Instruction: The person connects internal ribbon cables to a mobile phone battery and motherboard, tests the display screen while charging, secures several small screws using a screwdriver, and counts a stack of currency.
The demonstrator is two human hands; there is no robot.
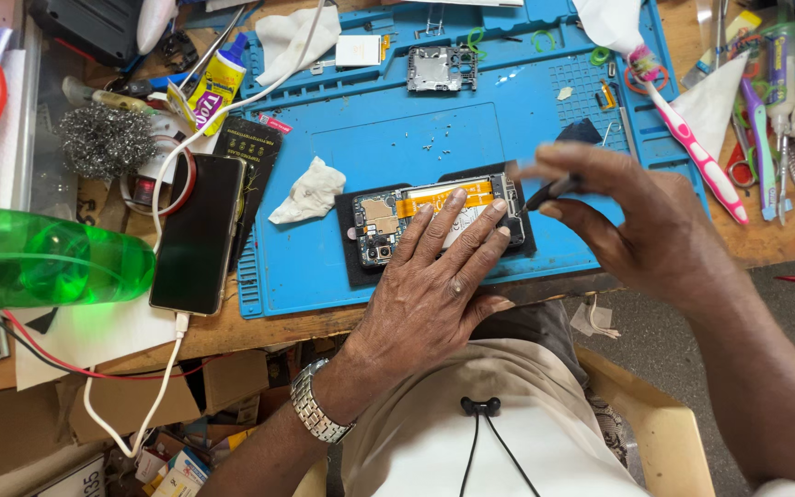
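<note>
The scene is bright and evenly lit, with soft daylight-like light from above and no harsh shadows. Colours are saturated, above all on the blue work mat (pixel 471 138). The left hand (pixel 434 276) casts only a faint, soft shadow on the opened phone (pixel 434 216) beneath it. The right hand (pixel 637 216) shows motion blur at its fingertips, and the dark tool (pixel 545 193) it holds is smeared. The green bottle (pixel 43 258) at the left edge glows with translucent glare and looks soft. The dark phone screen (pixel 200 235) carries a dull reflection. Wide-angle distortion bends the edges of the view, and the foreground torso is slightly out of focus.
</note>
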